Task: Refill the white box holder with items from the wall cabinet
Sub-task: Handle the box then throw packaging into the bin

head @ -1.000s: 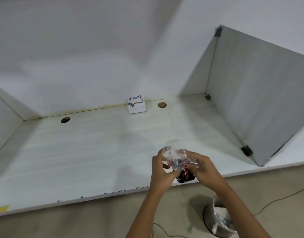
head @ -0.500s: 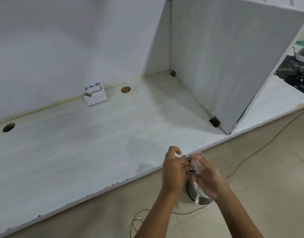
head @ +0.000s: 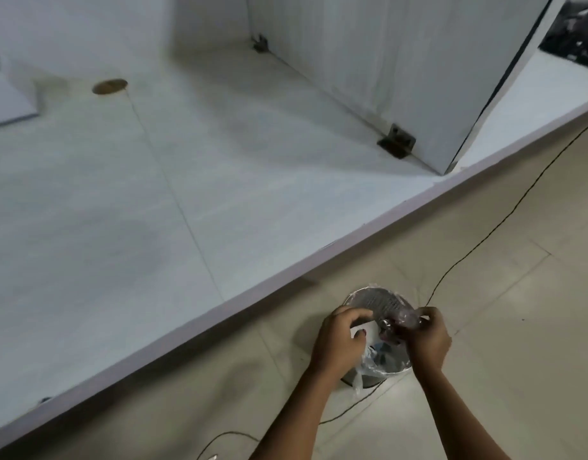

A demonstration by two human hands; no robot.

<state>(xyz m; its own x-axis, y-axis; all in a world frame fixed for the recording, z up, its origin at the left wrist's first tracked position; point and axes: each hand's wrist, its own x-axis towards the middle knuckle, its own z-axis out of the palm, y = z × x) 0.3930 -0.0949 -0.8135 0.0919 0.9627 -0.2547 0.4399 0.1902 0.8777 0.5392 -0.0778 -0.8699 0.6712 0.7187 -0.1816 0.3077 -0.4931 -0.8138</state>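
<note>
Both my hands hover over a round metal waste bin on the floor, in front of the desk edge. My right hand pinches a crumpled clear plastic wrapper with something small and dark inside. My left hand is beside it with curled fingers. A white scrap shows by its thumb, and I cannot tell whether the hand holds it. A white printed box stands on the white desk at the far left, cut off by the frame.
The bin has a clear liner with rubbish in it. A white upright panel stands on the desk at the right. The desk top has a round cable hole. A black cable runs across the tiled floor.
The view has swung right and down. My hands moved off the desk edge to above the waste bin with the wrapper. The white box slid to the left frame edge.
</note>
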